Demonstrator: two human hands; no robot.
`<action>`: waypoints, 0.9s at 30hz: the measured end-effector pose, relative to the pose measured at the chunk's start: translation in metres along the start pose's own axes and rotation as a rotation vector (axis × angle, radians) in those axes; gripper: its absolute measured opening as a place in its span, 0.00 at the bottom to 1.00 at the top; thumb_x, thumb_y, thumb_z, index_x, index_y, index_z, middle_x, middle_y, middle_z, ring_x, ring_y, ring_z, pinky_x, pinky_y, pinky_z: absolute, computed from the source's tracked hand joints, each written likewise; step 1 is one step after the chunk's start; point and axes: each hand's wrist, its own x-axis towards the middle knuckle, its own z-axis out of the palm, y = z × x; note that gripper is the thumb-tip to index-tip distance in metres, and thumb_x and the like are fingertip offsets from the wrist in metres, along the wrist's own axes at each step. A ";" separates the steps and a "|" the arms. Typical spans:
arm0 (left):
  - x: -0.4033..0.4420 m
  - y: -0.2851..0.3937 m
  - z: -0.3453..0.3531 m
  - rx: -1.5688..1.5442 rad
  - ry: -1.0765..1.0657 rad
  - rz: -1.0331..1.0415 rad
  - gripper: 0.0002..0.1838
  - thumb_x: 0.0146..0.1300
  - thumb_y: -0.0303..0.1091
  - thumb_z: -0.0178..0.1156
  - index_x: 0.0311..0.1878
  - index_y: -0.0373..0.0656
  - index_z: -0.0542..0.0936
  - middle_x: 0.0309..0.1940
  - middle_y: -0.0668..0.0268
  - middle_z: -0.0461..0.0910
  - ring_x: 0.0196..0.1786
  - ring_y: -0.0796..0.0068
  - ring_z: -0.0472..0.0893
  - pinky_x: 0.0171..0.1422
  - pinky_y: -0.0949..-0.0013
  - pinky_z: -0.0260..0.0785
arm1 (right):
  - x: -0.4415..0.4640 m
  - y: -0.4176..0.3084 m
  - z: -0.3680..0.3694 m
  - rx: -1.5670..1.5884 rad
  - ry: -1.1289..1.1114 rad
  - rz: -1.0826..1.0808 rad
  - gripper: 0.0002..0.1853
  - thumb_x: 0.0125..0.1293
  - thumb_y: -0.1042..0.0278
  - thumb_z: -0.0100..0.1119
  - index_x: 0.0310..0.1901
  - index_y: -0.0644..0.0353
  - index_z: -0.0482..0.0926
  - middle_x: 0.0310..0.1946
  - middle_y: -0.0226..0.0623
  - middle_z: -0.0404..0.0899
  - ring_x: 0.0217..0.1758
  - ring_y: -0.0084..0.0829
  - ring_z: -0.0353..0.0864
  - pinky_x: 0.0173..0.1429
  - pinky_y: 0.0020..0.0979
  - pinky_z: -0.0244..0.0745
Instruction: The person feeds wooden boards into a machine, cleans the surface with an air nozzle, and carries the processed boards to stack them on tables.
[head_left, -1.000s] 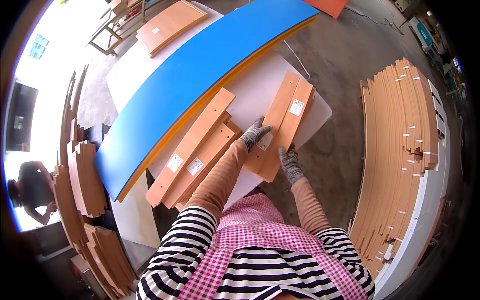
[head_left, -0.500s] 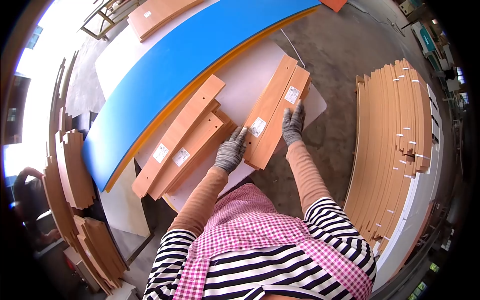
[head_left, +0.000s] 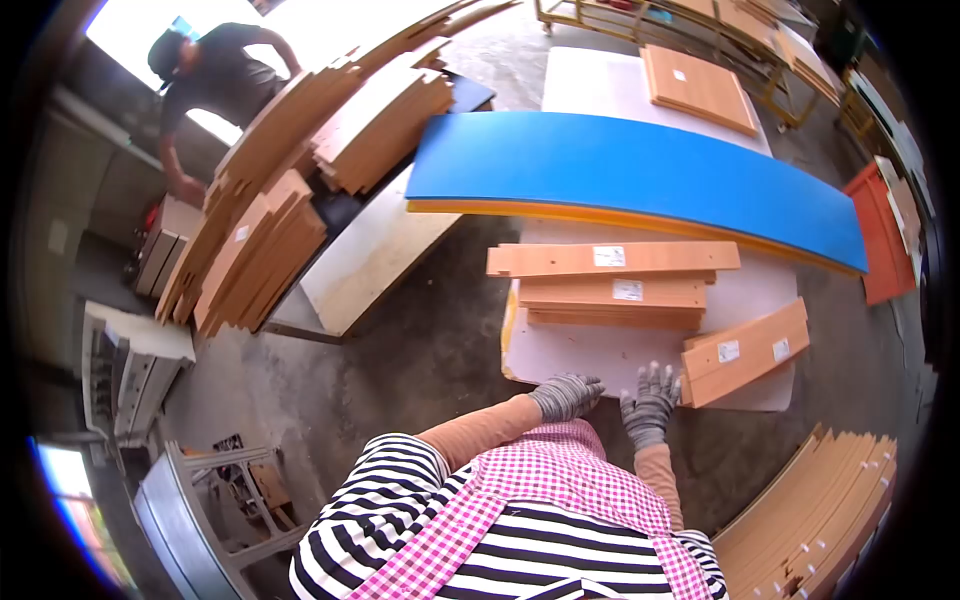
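Note:
Both hands wear grey knitted gloves. My left hand (head_left: 568,397) lies at the front edge of the white work surface (head_left: 570,354), its fingers stretched out to the right and holding nothing. Beside it, my right hand (head_left: 652,404) is raised palm-down at the same edge with fingers spread. Close to its fingertips is the left end of a pair of wooden boards (head_left: 752,362) with white labels, set at a slant. Farther in, a labelled board (head_left: 560,262) rests on top of a stack of wooden boards (head_left: 660,294).
A long blue panel (head_left: 640,165) with a yellow edge spans behind the boards. Wooden stacks (head_left: 260,262) stand at left, where another person (head_left: 225,85) bends over. More boards (head_left: 815,510) are piled at lower right. A metal frame (head_left: 200,525) stands at lower left.
The view has swung left, bringing the other person and the left-hand stacks into sight. Both my hands have let go of the slanted pair of boards and moved to the surface's front edge.

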 end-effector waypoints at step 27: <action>-0.842 -0.215 0.022 -0.688 0.760 -1.107 0.21 0.69 0.40 0.54 0.60 0.40 0.76 0.57 0.55 0.78 0.60 0.61 0.76 0.65 0.65 0.66 | -0.085 -0.919 0.160 0.029 -1.380 -1.209 0.21 0.69 0.48 0.47 0.56 0.50 0.78 0.52 0.36 0.80 0.56 0.39 0.76 0.63 0.32 0.66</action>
